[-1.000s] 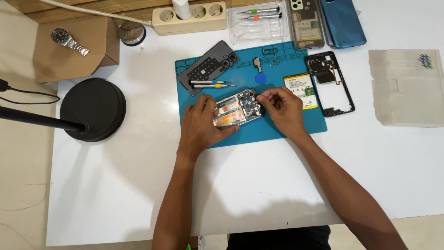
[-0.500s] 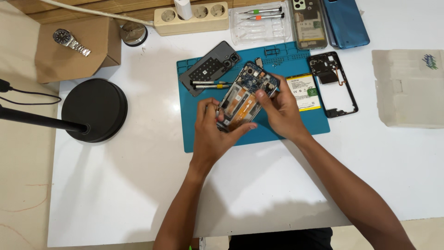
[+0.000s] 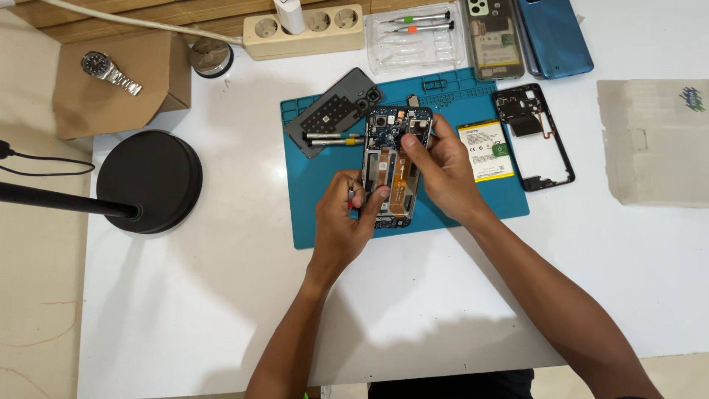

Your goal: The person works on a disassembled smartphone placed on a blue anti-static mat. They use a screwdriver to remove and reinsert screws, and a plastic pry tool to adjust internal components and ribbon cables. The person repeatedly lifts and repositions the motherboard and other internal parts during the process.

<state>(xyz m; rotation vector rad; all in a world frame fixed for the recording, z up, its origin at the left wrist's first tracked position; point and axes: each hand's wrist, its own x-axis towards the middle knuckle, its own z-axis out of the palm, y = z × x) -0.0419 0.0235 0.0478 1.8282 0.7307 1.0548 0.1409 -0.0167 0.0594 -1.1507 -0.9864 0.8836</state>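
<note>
An opened smartphone (image 3: 391,159) with its blue circuit board and orange flex cable exposed lies lengthwise over the blue repair mat (image 3: 325,214). My left hand (image 3: 343,222) grips its lower left edge, thumb on the inside. My right hand (image 3: 443,174) holds the right side, with its fingers pressing on the board near the top. A dark grey back cover (image 3: 332,111) lies at the mat's upper left with two screwdrivers (image 3: 332,139) beside it. The white battery (image 3: 485,150) and a black inner frame (image 3: 535,137) rest to the right.
A black round lamp base (image 3: 148,181) with its arm stands at the left. A cardboard box (image 3: 111,96) carries a wristwatch (image 3: 111,70). At the back are a power strip (image 3: 310,29), a clear tray with screwdrivers (image 3: 417,33) and two more phones (image 3: 528,37). A beige pad (image 3: 653,140) lies far right.
The phone went from lying flat under both hands to being lifted and turned; it is now upright along the mat, with my left hand at its bottom and my right at its top.
</note>
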